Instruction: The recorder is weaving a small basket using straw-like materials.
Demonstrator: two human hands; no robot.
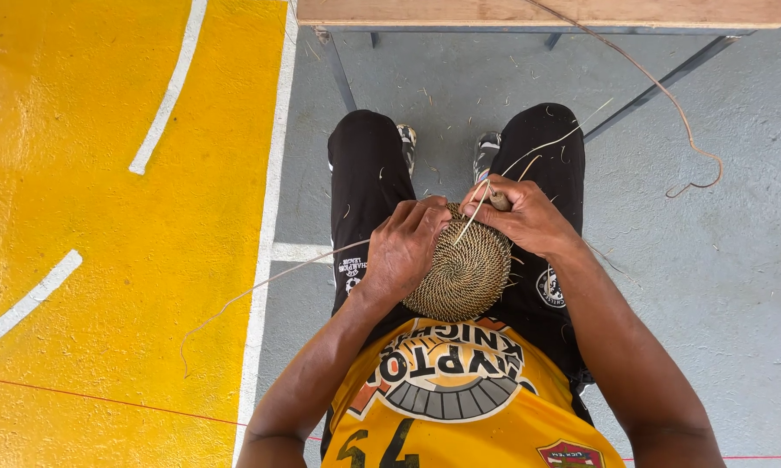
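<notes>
A round coiled woven disc (464, 276) of brown fibre rests on my lap, between my knees. My left hand (403, 245) grips its left edge with fingers curled over the rim. My right hand (522, 215) is closed at the disc's top right edge, pinching a thin pale fibre strand (475, 217) and what looks like a small tool. One long strand (260, 286) trails left across the floor. Another long strand (668, 95) loops away to the upper right.
A wooden bench (538, 12) on dark metal legs stands just ahead of my feet. The floor is grey concrete (720, 277) on the right, with yellow paint (104, 243) and white lines on the left. Fibre scraps litter the floor.
</notes>
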